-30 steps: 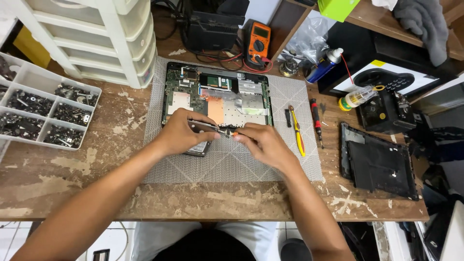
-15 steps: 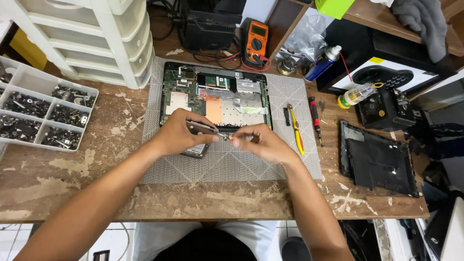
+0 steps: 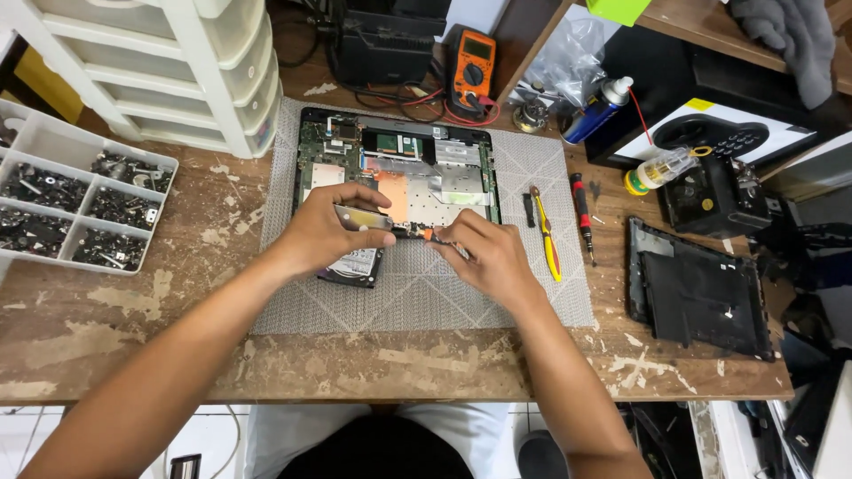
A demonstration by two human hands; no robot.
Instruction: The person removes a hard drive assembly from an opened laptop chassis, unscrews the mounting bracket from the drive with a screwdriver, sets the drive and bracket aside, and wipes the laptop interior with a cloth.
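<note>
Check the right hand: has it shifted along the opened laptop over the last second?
No. The right hand stays at the opened laptop's front edge, just left of the yellow tool lying on the mat.

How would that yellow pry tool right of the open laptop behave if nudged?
The yellow pry tool is thin, flat and long, so it would likely slide, not roll. It looks light. It lies on the grey mat, whose texture should slow sliding.
</note>
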